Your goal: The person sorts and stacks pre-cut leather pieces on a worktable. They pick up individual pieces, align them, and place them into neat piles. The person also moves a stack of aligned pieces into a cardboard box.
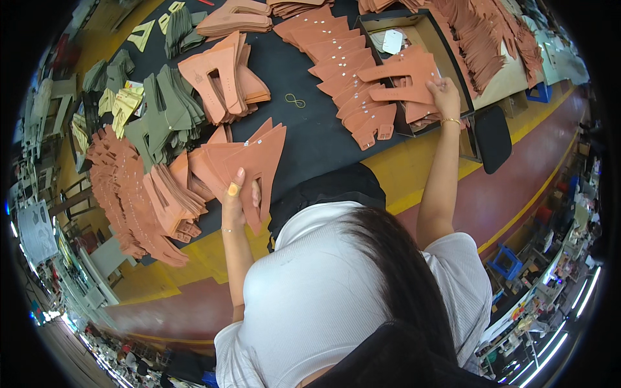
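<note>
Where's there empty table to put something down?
On the black tabletop, around the yellow loop, between the fanned orange row and the orange pieces in the left hand. It's crowded at the left, with green stacks, and around the open box.

Look at that right arm (437, 184), stretched long and far forward, the right hand (446, 98) pinching at its end, fingertips tipped inward! And here the left hand (233, 208), held closer to the body, grips too: thumb (240, 174) pointing up, fingers (256, 192) curled behind, left forearm (237, 260) running straight ahead.
</note>
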### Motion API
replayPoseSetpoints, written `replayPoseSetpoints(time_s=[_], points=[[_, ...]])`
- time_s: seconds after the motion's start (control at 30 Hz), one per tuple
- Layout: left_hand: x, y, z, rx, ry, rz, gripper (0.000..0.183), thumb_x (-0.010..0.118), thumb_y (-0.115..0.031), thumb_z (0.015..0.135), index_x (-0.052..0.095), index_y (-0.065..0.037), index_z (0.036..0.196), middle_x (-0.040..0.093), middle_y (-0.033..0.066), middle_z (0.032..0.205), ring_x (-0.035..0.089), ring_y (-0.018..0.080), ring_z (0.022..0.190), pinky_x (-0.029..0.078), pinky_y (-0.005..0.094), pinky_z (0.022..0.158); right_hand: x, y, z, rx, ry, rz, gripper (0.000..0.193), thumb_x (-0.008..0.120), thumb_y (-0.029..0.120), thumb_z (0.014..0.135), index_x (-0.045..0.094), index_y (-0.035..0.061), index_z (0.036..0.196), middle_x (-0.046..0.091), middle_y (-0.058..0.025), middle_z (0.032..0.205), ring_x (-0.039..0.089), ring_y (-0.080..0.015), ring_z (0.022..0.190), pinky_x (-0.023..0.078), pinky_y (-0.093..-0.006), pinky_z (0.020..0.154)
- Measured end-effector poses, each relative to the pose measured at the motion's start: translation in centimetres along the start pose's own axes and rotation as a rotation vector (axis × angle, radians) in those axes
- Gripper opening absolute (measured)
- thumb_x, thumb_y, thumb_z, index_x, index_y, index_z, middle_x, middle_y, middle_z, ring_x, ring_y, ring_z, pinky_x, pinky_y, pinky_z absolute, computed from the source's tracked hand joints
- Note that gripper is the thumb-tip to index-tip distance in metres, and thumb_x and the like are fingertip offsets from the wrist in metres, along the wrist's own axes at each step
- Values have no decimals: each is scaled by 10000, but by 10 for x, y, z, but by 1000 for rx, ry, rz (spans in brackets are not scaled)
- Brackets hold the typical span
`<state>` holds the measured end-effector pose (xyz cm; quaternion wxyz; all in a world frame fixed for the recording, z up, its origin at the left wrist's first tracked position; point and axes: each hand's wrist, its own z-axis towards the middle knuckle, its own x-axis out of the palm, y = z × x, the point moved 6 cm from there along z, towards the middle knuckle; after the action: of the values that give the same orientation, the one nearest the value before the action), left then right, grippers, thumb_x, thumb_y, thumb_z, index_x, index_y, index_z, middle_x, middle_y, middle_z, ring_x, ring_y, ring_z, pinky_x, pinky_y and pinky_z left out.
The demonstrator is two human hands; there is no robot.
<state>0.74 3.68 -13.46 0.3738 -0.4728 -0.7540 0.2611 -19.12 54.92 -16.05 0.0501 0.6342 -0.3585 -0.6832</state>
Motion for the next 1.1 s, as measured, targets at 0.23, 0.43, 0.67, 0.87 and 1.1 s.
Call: replayPoseSetpoints(time_s=[0.23,0.43,0.67,0.87,1.1], points=[[19,0,-6,-101,207,287,393,693,-317,847,563,2,1037,532,18,653,490,95,527,389,223,475,10,108,-57,-331,88,347,670,800,310,744,513,51,1291,491,-193,1360,520,-340,1217,443,-404,980],[43,4,-2,-104,458,207,583,778,-304,755,539,22,1175,596,74,935,585,122,746,471,220,574,91,243,-249,-1192,807,121,1059,845,376,624,284,107,1481,381,-138,1479,218,-346,1440,140,-589,1141],[14,15,6,120,175,384,525,751,-229,805,489,-30,1214,604,104,1171,565,175,1085,443,298,919,154,247,-238,-951,1549,566,721,780,310,761,472,68,1366,510,-176,1353,460,-311,1310,362,-447,1092],[-14,29,14,-135,-51,753,318,669,-219,877,560,-13,1094,584,175,1121,577,291,1031,440,360,889,248,216,-129,-652,478,53,333,676,138,847,595,30,1152,580,-171,1076,592,-338,1033,497,-422,874],[-14,20,16,265,-228,860,306,678,-231,872,645,49,992,601,182,866,602,316,813,478,388,775,283,206,-122,-629,388,-154,171,687,168,840,611,43,928,598,-137,981,604,-348,947,506,-437,817]])
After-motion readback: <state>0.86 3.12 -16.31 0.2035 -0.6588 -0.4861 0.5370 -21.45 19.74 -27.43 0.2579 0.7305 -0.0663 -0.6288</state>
